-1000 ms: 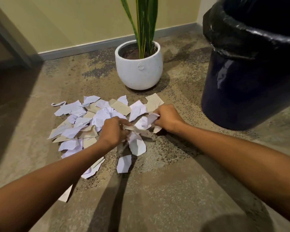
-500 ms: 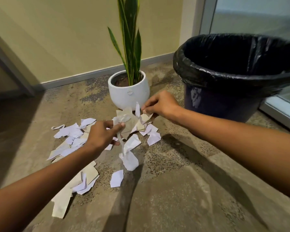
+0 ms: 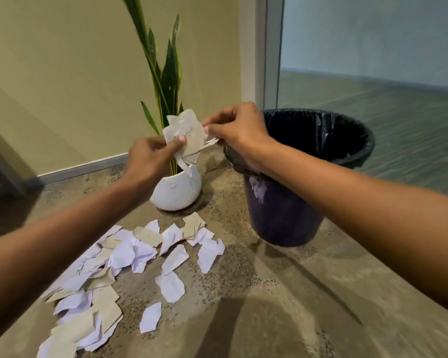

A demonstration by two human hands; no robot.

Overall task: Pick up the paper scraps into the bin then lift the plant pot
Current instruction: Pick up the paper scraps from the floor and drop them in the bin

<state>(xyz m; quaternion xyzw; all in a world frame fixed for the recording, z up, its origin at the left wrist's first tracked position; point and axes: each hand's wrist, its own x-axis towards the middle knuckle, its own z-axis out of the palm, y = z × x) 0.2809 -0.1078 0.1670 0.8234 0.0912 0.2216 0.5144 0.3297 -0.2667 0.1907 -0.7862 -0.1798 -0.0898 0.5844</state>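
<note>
A bunch of white and tan paper scraps point(image 3: 185, 134) is held in the air between my two hands, in front of the plant. My left hand point(image 3: 150, 157) pinches its left side and my right hand point(image 3: 237, 131) pinches its right side, just left of the bin's rim. The dark bin point(image 3: 303, 202) with a black liner stands on the floor at the right. A white round plant pot point(image 3: 177, 191) with tall green leaves stands behind my hands, partly hidden by my left hand. Several more paper scraps point(image 3: 130, 257) lie spread on the floor in front of the pot.
A yellow wall point(image 3: 62, 86) with a grey skirting runs behind the pot. A glass panel in a metal frame point(image 3: 272, 52) stands behind the bin. The floor is mottled brown concrete point(image 3: 282, 306).
Both hands have risen from the floor with a bunch of scraps and moved up and right, close to the bin's rim. The camera has tilted up.
</note>
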